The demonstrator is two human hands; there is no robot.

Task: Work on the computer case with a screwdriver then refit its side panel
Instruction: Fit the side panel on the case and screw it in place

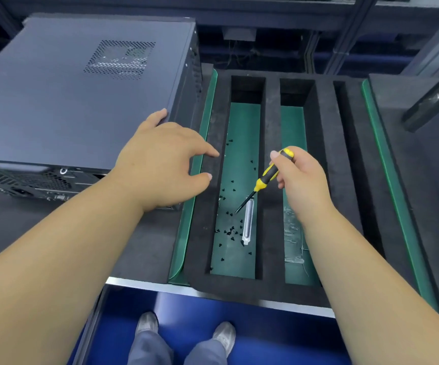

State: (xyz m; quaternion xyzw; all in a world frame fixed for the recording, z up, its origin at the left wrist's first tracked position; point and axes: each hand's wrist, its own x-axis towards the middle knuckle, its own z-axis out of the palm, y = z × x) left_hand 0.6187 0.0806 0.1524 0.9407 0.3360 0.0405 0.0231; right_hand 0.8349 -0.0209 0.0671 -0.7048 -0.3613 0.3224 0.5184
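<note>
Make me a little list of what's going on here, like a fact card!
left hand: open, fingers spread, resting at the computer case corner
right hand: grips a yellow and black screwdriver, tip pointing down
foam tray: long slots with green bottoms
left slot: many small black screws, one silver metal strip

The case [76, 85] runs off the left edge, its near right corner hidden by the left hand [160, 159]. The screws [230, 230] are too small to tell apart.
</note>
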